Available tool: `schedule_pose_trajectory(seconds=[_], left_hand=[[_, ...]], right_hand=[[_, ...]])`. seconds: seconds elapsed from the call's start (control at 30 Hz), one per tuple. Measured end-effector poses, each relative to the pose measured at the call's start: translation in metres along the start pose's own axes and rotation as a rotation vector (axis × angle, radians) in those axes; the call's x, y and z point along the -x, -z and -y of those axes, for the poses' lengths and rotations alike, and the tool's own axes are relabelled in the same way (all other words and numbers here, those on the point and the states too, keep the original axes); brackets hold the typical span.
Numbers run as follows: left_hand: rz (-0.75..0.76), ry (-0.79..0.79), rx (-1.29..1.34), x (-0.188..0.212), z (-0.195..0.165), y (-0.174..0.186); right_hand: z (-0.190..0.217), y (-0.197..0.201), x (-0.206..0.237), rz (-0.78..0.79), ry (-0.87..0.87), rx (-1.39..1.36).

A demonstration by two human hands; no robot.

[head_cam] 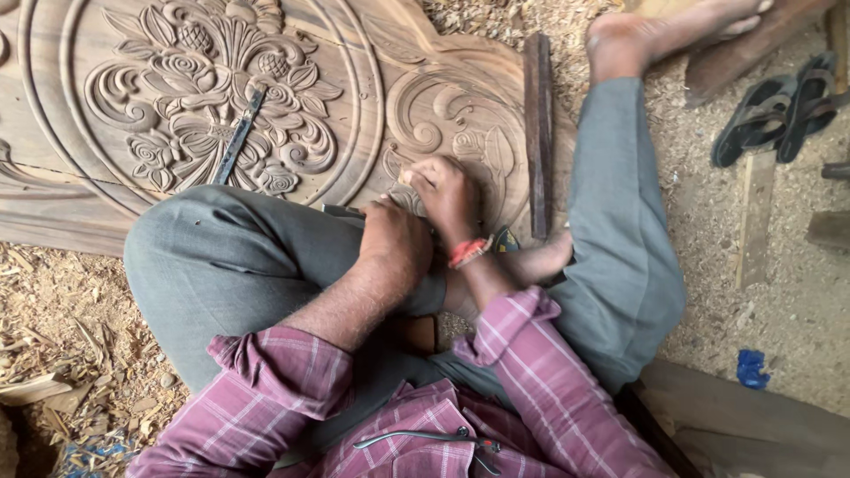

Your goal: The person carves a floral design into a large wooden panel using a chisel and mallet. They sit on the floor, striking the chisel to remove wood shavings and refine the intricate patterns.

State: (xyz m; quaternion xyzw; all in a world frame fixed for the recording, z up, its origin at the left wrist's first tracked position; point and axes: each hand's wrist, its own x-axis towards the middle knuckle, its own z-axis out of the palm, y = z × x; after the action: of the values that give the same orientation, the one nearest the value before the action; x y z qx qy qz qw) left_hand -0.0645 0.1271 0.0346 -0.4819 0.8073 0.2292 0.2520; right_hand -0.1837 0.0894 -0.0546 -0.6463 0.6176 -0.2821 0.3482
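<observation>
Wooden carved panel (266, 106) lay flat on the sawdust floor (735, 292), and both hands met at its lower scroll carving. Right hand (447, 190) was curled tight around a small tool I couldn't make out, pressed to the wood, while left hand (394, 239) sat fisted just beside it over the knee; a chisel (237, 137) rested loose on the floral medallion.

Under the fingers (423, 181) lies a panel (372, 106) of bare wood, matt brown, its carved flowers and scrolls sanded smooth but unvarnished. Just beyond the fingers, to the right, a batten (537, 133) of darker, rougher wood rests on it. Farther left, a chisel (237, 137) of dull dark metal. The floor (708, 292) around is rough with pale sawdust and shavings. Trousers (230, 257) are matt grey cloth.
</observation>
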Motion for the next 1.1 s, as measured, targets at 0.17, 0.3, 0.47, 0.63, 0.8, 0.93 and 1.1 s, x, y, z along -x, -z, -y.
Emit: schedule_pose_trajectory(seconds=[0.17, 0.3, 0.47, 0.63, 0.8, 0.93, 1.1], left_hand=[[0.070, -0.057, 0.020, -0.006, -0.001, -0.003], [0.028, -0.011, 0.076, -0.006, -0.002, -0.004], [0.001, -0.039, -0.044, -0.007, 0.000, -0.003], [0.040, -0.043, 0.069, -0.006, -0.003, 0.000], [-0.048, -0.034, 0.004, -0.008, 0.000, -0.002], [-0.014, -0.029, 0.025, -0.010, -0.002, -0.006], [-0.034, -0.028, 0.035, -0.012, -0.001, -0.008]], right_hand=[[0.000, 0.000, -0.015, 0.031, 0.410, 0.051], [-0.003, 0.000, -0.022, 0.076, 0.279, 0.060], [-0.006, 0.002, -0.012, 0.034, 0.306, 0.139], [-0.006, -0.005, -0.025, -0.010, 0.332, 0.207], [-0.008, 0.005, -0.018, 0.009, 0.357, 0.292], [-0.010, 0.003, -0.021, 0.107, 0.250, 0.088], [-0.008, 0.005, -0.029, 0.017, 0.477, 0.232]])
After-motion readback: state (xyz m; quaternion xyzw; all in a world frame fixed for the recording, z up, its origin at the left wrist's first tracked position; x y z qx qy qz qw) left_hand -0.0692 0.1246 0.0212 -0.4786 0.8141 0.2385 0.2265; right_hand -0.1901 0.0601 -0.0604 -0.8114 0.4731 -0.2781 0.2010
